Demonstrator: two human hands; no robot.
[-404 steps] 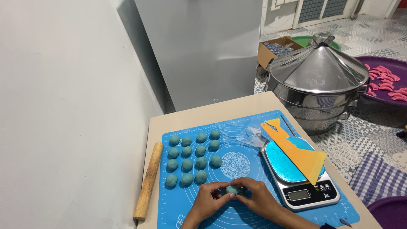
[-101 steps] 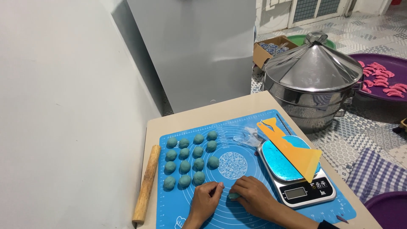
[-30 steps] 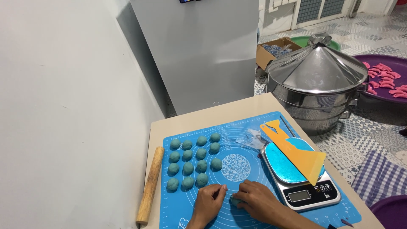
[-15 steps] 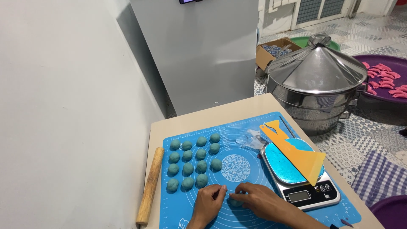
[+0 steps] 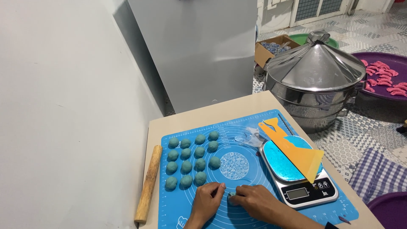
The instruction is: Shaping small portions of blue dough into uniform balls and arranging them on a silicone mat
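Observation:
Both hands rest low on a blue silicone baking mat [image 5: 250, 169]. My left hand [image 5: 207, 200] and my right hand [image 5: 252, 199] meet over a small teal dough piece [image 5: 231, 195], pinching it between the fingertips; most of it is hidden. Just above the left hand lie several teal dough balls [image 5: 193, 159] in neat rows on the mat's left half. To the right of my right hand stands a kitchen scale [image 5: 296, 174] with blue dough on its platform and an orange plastic scraper [image 5: 292, 148] laid across it.
A wooden rolling pin [image 5: 148, 183] lies along the table's left edge by the white wall. A large steel steamer with a conical lid [image 5: 316, 76] stands beyond the table, right. Crumpled clear plastic [image 5: 250, 136] sits on the mat. A purple tray of pink pieces [image 5: 383, 78] lies on the floor.
Both hands have stayed at the mat's near edge working the small dough piece, fingers shifting slightly. The rows of balls, scale and scraper are unmoved.

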